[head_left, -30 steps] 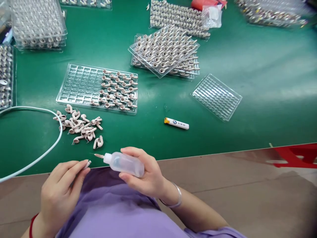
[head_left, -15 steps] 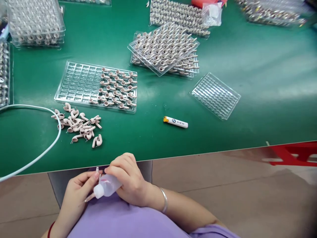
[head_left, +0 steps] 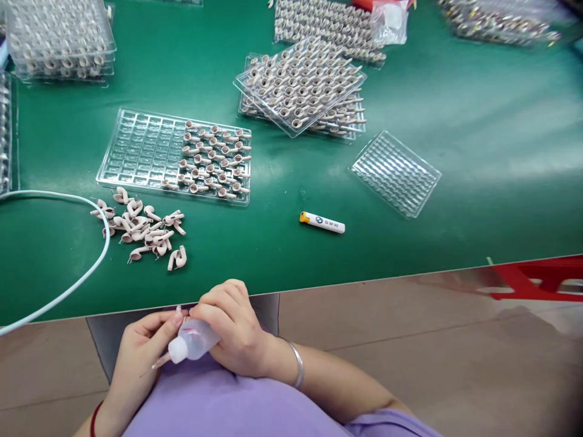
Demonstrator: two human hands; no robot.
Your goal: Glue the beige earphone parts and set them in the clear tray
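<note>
My right hand [head_left: 234, 331] grips a small clear squeeze bottle [head_left: 194, 340] with a white cap and a thin needle tip, tilted down to the left over my lap. My left hand [head_left: 143, 352] pinches a small pale part [head_left: 178, 311] right beside the bottle's tip. Both hands sit just below the near edge of the green table [head_left: 478, 200]. A loose pile of beige earpiece parts [head_left: 141, 227] lies on the table just above them. Behind the pile is a clear tray [head_left: 136, 152], its right half filled with the same parts.
A white cable [head_left: 68, 285] curves at the left. A white lighter [head_left: 322, 223] lies mid-table, an upturned clear tray [head_left: 395, 174] to its right. Stacked full trays [head_left: 300, 85] stand behind, more trays [head_left: 59, 42] at the far left. A red stool [head_left: 542, 279] stands at the right.
Both hands dropped from the table edge toward my lap and came together. The bottle swung from pointing left and level to tilted down-left against the part in my left fingers.
</note>
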